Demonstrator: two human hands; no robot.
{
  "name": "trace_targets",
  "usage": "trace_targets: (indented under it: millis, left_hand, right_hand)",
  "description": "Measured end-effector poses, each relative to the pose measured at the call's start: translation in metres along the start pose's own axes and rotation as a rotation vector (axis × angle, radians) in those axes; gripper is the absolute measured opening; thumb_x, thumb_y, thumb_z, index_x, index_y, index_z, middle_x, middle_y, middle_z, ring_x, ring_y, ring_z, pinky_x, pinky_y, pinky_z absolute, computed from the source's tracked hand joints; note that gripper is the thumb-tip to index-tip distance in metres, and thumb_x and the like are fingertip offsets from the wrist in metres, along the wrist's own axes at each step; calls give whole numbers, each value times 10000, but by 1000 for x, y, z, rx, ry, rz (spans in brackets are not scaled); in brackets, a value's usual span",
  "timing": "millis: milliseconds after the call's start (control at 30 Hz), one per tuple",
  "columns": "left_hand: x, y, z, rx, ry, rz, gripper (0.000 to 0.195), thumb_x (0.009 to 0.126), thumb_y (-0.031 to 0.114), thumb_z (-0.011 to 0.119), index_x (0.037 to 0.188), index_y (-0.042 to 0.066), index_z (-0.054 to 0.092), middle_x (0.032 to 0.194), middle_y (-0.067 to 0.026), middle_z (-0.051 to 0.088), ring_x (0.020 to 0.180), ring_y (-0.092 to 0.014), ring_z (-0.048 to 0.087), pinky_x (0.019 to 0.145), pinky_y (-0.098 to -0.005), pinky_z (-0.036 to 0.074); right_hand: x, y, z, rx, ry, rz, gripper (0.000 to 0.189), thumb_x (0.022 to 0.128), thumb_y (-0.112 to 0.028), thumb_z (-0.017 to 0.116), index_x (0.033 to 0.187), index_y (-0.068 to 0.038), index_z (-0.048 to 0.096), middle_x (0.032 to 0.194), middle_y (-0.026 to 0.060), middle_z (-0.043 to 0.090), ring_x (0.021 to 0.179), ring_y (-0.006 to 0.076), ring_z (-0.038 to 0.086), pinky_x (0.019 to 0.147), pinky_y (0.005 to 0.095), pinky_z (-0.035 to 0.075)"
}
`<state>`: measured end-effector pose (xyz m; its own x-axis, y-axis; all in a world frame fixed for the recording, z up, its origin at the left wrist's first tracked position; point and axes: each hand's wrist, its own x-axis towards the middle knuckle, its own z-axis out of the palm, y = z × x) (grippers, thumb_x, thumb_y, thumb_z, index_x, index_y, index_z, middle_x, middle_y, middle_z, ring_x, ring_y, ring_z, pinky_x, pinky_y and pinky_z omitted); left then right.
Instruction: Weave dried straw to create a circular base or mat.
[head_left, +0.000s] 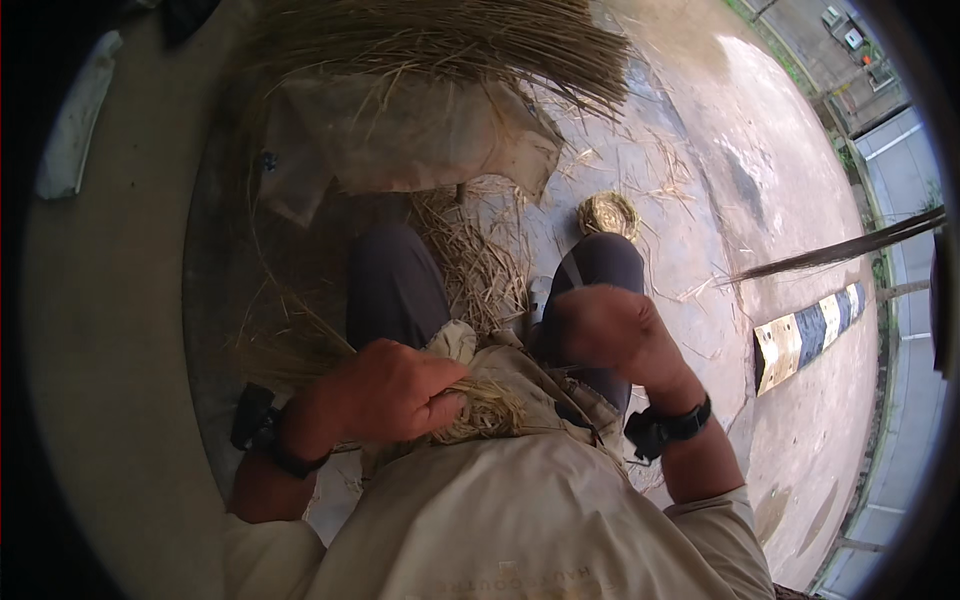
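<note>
My left hand (390, 390) is closed around a coiled straw piece (487, 409) that lies in my lap, with long loose stalks trailing out to the left behind the hand. My right hand (607, 326) is raised above the right knee, its fingers curled and blurred by motion. A thin, pale pointed thing (572, 266) shows just above that hand; whether the fingers hold it I cannot tell. A small round coiled straw piece (609, 216) rests on the ground past the right knee.
A large bundle of straw (465, 34) lies ahead over a draped pale sheet (420, 135). Loose straw clippings (487, 262) are scattered between and beyond the knees. At the right are a black-and-pale striped strip (806, 337) and a broom-like bundle of thin stalks (832, 251). A crumpled whitish thing (79, 124) lies far left.
</note>
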<state>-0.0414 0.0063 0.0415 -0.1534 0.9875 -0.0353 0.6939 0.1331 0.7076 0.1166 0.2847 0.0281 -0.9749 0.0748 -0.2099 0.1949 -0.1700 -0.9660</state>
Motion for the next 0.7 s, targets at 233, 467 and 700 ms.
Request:
trace_targets:
  millis: [233, 467, 700]
  left_hand:
    - [4, -3, 24, -71, 90, 28, 356, 947, 234, 668, 1217, 3, 692, 921, -202, 735, 822, -382, 728, 712, -461, 590]
    - [-16, -11, 21, -153, 82, -86, 349, 976, 211, 649, 1230, -29, 648, 969, -238, 721, 862, -419, 714, 726, -482, 574]
    - [-28, -17, 41, -186, 156, -137, 261, 994, 181, 636, 1150, -28, 645, 899, -247, 696, 816, -436, 693, 679, -492, 542]
  right_hand:
    - [-2, 9, -26, -706, -262, -56, 193, 949, -122, 765, 1074, 19, 727, 833, 116, 726, 714, 240, 707, 651, 361, 544]
    - [-20, 21, -25, -829, -201, -166, 157, 923, -97, 766, 1049, -5, 745, 848, 133, 732, 744, 314, 721, 666, 392, 558]
    - [-45, 35, -16, -763, -111, -106, 292, 928, -54, 743, 1212, 5, 706, 969, 160, 766, 843, 307, 757, 741, 350, 588]
